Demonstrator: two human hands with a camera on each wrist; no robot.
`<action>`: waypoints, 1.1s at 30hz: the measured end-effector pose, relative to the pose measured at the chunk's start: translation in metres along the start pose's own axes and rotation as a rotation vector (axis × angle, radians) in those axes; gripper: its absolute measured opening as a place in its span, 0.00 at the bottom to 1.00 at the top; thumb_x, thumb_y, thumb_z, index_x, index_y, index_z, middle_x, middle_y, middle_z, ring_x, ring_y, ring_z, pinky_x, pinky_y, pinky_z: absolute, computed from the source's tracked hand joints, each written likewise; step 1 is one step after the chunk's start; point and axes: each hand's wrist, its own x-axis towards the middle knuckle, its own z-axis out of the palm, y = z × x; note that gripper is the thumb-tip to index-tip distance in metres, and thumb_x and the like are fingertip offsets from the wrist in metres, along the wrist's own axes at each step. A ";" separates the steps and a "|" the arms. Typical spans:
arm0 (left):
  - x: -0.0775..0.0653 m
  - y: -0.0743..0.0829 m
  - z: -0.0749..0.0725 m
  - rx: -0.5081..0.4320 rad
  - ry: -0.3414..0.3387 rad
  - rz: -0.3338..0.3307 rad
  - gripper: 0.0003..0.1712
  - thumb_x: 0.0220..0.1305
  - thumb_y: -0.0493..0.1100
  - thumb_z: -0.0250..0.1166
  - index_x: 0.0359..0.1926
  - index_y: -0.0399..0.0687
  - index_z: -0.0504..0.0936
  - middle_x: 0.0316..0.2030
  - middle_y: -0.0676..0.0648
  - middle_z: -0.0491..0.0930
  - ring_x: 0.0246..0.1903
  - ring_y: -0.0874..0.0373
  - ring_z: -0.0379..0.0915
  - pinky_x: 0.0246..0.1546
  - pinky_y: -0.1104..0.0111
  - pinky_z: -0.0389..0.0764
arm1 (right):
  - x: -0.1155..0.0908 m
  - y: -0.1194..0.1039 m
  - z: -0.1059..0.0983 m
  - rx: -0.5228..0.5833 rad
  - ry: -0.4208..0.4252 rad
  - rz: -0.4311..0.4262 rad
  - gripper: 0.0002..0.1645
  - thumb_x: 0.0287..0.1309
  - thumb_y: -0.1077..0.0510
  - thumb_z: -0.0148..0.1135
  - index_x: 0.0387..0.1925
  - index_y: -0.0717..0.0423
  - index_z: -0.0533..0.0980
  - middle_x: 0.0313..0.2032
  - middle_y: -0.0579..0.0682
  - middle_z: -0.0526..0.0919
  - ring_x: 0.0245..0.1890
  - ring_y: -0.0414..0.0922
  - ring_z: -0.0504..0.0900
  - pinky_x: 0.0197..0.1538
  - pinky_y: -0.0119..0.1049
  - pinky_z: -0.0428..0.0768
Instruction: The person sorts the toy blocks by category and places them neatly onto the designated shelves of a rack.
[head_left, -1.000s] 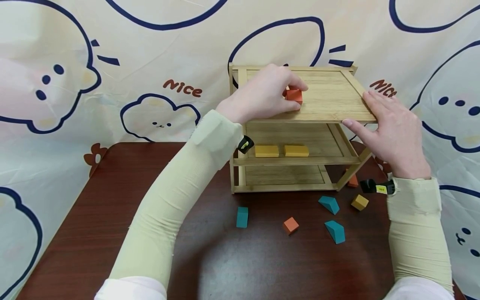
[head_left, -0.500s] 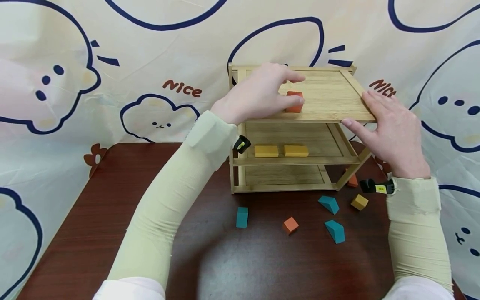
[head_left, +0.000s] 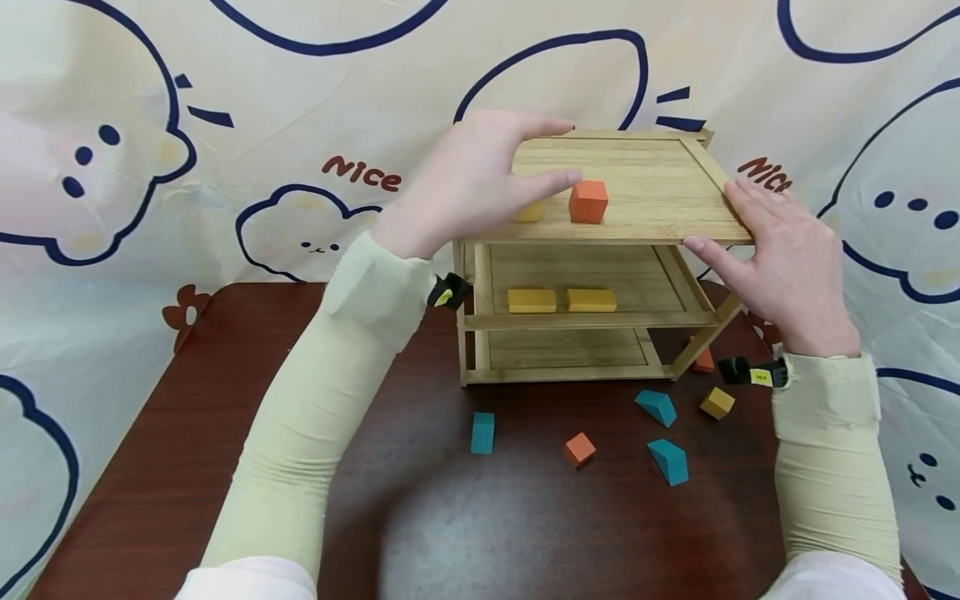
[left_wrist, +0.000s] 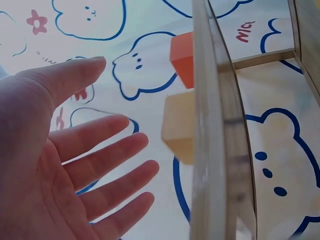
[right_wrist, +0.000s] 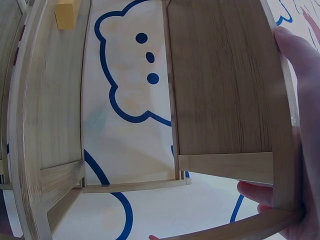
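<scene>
Along the front edge of the wooden top shelf [head_left: 660,179], we have an orange block [head_left: 588,202] beside a yellow block [head_left: 530,212]; our left hand [head_left: 468,183], spread and empty, is apart from both. Our right hand [head_left: 795,258] grips the right front corner.

Pale yellow-green sleeves [head_left: 300,433], white fabric [head_left: 247,579] higher; black wrist pieces [head_left: 735,372], yellow tags [head_left: 761,377] apparently lettered.

Three orange blocks [head_left: 588,202] [head_left: 580,450] [head_left: 704,361], four yellow blocks [head_left: 530,213] [head_left: 532,301] [head_left: 591,300] [head_left: 717,403], three teal blocks [head_left: 483,433] [head_left: 657,407] [head_left: 669,462], one rack [head_left: 652,183].
</scene>
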 end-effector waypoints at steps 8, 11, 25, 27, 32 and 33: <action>-0.016 -0.013 -0.002 -0.019 0.075 -0.001 0.38 0.71 0.68 0.57 0.75 0.60 0.68 0.71 0.61 0.67 0.71 0.72 0.54 0.68 0.76 0.53 | 0.000 0.000 0.001 0.005 0.006 -0.003 0.53 0.63 0.23 0.52 0.79 0.48 0.58 0.76 0.51 0.57 0.74 0.58 0.58 0.66 0.66 0.62; -0.023 -0.017 -0.002 -0.032 0.098 0.007 0.39 0.70 0.68 0.58 0.75 0.59 0.67 0.71 0.60 0.66 0.71 0.72 0.54 0.68 0.76 0.53 | 0.000 0.000 0.002 0.008 0.006 -0.006 0.53 0.63 0.24 0.52 0.79 0.48 0.58 0.76 0.51 0.57 0.74 0.58 0.58 0.67 0.66 0.61; -0.049 -0.030 0.011 0.025 0.137 0.015 0.47 0.68 0.72 0.57 0.77 0.51 0.64 0.76 0.52 0.59 0.75 0.61 0.49 0.72 0.68 0.49 | 0.001 0.000 0.001 0.004 0.022 -0.008 0.53 0.63 0.23 0.52 0.78 0.48 0.59 0.76 0.51 0.58 0.74 0.58 0.59 0.65 0.66 0.63; -0.052 -0.032 0.014 0.054 0.136 0.002 0.50 0.67 0.74 0.57 0.78 0.49 0.62 0.76 0.51 0.58 0.75 0.60 0.47 0.73 0.67 0.47 | 0.001 0.000 0.001 0.003 0.017 -0.006 0.53 0.63 0.23 0.52 0.78 0.48 0.59 0.76 0.51 0.58 0.74 0.59 0.59 0.64 0.67 0.63; -0.054 -0.033 0.020 0.148 0.112 -0.034 0.57 0.63 0.79 0.53 0.79 0.46 0.58 0.78 0.47 0.53 0.77 0.55 0.43 0.74 0.65 0.41 | 0.000 0.000 0.002 -0.005 0.014 -0.006 0.53 0.63 0.23 0.52 0.79 0.47 0.58 0.76 0.51 0.58 0.74 0.59 0.59 0.62 0.68 0.65; -0.054 -0.033 0.021 0.175 0.102 -0.041 0.58 0.63 0.81 0.51 0.79 0.46 0.57 0.78 0.46 0.52 0.77 0.54 0.42 0.74 0.65 0.39 | 0.000 0.000 0.002 -0.006 0.015 -0.006 0.53 0.63 0.23 0.52 0.79 0.47 0.58 0.76 0.51 0.58 0.74 0.59 0.59 0.62 0.68 0.65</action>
